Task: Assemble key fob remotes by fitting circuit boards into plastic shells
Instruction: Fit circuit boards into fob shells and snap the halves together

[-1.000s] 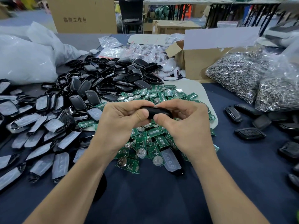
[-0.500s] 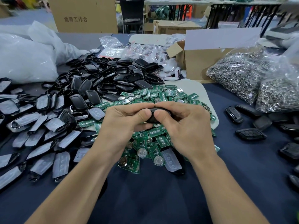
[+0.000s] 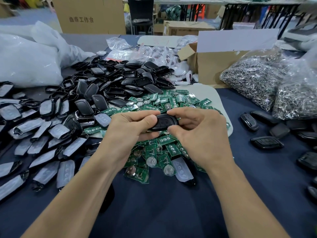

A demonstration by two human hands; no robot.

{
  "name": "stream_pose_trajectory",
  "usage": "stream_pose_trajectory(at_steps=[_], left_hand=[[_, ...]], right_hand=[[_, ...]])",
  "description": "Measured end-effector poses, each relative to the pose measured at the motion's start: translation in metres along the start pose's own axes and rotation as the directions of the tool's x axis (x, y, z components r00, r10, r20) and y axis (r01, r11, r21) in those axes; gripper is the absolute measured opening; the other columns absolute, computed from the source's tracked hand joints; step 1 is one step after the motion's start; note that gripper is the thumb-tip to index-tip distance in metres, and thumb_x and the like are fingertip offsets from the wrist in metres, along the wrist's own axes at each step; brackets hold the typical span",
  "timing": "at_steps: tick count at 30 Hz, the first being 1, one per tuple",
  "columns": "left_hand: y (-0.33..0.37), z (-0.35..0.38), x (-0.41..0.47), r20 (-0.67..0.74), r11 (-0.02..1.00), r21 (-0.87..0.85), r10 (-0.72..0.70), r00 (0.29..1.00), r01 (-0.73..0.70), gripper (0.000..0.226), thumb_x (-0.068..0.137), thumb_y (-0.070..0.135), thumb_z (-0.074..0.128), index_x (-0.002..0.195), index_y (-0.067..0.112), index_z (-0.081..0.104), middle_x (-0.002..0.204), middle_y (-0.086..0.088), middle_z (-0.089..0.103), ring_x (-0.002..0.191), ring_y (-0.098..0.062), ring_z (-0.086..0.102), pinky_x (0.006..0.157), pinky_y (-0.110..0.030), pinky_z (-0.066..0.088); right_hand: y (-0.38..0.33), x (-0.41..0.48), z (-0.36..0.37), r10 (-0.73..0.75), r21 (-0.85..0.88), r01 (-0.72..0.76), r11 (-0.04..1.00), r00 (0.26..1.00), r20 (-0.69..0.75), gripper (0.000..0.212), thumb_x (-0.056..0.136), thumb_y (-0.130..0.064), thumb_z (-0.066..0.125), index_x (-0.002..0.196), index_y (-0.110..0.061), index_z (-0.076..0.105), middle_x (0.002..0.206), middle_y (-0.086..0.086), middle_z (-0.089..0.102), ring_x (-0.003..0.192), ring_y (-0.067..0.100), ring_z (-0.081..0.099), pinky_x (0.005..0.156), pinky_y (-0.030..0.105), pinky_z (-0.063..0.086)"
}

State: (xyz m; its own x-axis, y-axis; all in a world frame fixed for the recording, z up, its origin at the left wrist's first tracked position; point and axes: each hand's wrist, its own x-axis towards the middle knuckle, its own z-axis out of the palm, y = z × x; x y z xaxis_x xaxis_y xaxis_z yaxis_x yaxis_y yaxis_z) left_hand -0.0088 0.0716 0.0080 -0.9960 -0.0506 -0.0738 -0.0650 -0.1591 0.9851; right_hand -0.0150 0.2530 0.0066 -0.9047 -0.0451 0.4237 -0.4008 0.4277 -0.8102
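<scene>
Mid-frame, fingers (image 3: 149, 120) of our left hand (image 3: 130, 134) and right hand (image 3: 200, 136) pinched a black oval plastic shell (image 3: 163, 122), apparently snapping it shut; next, squeeze evenly.

Left hand (image 3: 127, 134) and right hand (image 3: 204, 136) bare; forearms behind both wrists bare too, uncovered to frame edge.

left hand (image 3: 130, 134), right hand (image 3: 202, 136): drawn slightly apart | key fob (image 3: 163, 123): button face now uncovered between them
</scene>
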Motion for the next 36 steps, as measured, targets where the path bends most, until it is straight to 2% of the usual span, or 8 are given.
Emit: stream_pose_trajectory(at_steps=[3,9,13,18,22,25,33,36], left_hand=[[0.0,0.0,-0.001,0.014,1.0,-0.018,0.0,1.0,0.0,0.015,0.085,0.013,0.074,0.095,0.015,0.085,0.101,-0.011,0.08,0.094,-0.023,0.078,0.072,-0.025,0.063],[0.0,0.002,-0.004,-0.028,0.977,0.105,0.192,0.981,-0.188,0.022,0.091,0.003,0.073,0.09,0.021,0.085,0.09,-0.009,0.081,0.087,-0.027,0.079,0.071,-0.031,0.065],[0.001,0.0,-0.004,-0.015,0.973,0.141,0.187,0.982,-0.183,0.029,0.093,0.003,0.071,0.088,0.028,0.086,0.09,-0.006,0.081,0.087,-0.024,0.079,0.072,-0.031,0.065],[-0.001,0.002,-0.003,-0.046,0.977,0.108,0.188,0.981,-0.182,0.032,0.091,0.0,0.073,0.084,0.028,0.086,0.088,-0.007,0.081,0.085,-0.025,0.079,0.068,-0.031,0.065],[-0.002,0.008,-0.005,-0.028,0.952,0.161,0.267,0.963,-0.259,0.032,0.089,-0.003,0.075,0.09,0.027,0.084,0.088,-0.003,0.081,0.085,-0.023,0.079,0.073,-0.032,0.065],[-0.002,0.011,-0.008,0.0,0.934,0.184,0.313,0.95,-0.308,0.03,0.09,-0.003,0.075,0.093,0.025,0.084,0.09,0.0,0.082,0.087,-0.02,0.079,0.073,-0.03,0.064],[-0.005,0.015,-0.009,-0.036,0.958,0.176,0.235,0.971,-0.226,0.02,0.089,0.008,0.079,0.093,0.027,0.084,0.09,0.0,0.081,0.088,-0.019,0.079,0.076,-0.03,0.064],[-0.004,0.015,-0.011,-0.027,0.943,0.174,0.293,0.956,-0.284,0.026,0.088,0.008,0.079,0.091,0.033,0.084,0.088,0.001,0.081,0.087,-0.021,0.079,0.077,-0.034,0.065]], right_hand=[[-0.001,0.001,-0.001,0.013,0.023,-0.013,1.0,1.0,0.01,0.041,0.074,-0.007,0.084,0.1,-0.038,0.081,0.081,-0.022,0.076,0.077,-0.002,0.073,0.074,0.013,0.058],[-0.002,-0.002,0.0,0.011,0.055,-0.011,0.998,1.0,-0.004,0.048,0.073,-0.009,0.087,0.104,-0.045,0.077,0.084,-0.024,0.076,0.078,-0.002,0.073,0.074,0.012,0.057],[-0.004,-0.004,0.002,-0.03,0.03,0.029,0.999,0.999,0.021,0.054,0.074,-0.014,0.085,0.113,-0.048,0.07,0.088,-0.029,0.074,0.078,-0.005,0.072,0.075,0.011,0.057],[-0.001,-0.002,0.005,-0.038,0.031,0.038,0.999,0.999,0.006,0.045,0.073,-0.011,0.082,0.1,-0.046,0.072,0.088,-0.028,0.074,0.079,-0.004,0.073,0.076,0.012,0.058],[0.0,0.001,0.01,0.114,0.262,-0.119,0.958,0.993,0.034,0.022,0.075,-0.022,0.081,0.089,-0.038,0.08,0.081,-0.013,0.079,0.079,0.009,0.077,0.077,0.033,0.064],[-0.001,0.002,0.014,0.143,0.337,-0.161,0.928,0.987,0.078,0.019,0.081,-0.024,0.075,0.087,-0.041,0.081,0.081,-0.006,0.08,0.079,0.017,0.077,0.076,0.046,0.065],[0.001,0.003,0.01,0.078,0.322,-0.078,0.944,0.997,0.013,0.02,0.084,-0.011,0.08,0.089,-0.031,0.082,0.082,-0.009,0.079,0.079,0.014,0.077,0.075,0.033,0.062],[-0.001,0.002,0.009,0.052,0.321,-0.049,0.946,0.999,0.001,0.02,0.084,-0.013,0.079,0.089,-0.032,0.082,0.083,-0.01,0.079,0.081,0.014,0.077,0.077,0.035,0.064]])
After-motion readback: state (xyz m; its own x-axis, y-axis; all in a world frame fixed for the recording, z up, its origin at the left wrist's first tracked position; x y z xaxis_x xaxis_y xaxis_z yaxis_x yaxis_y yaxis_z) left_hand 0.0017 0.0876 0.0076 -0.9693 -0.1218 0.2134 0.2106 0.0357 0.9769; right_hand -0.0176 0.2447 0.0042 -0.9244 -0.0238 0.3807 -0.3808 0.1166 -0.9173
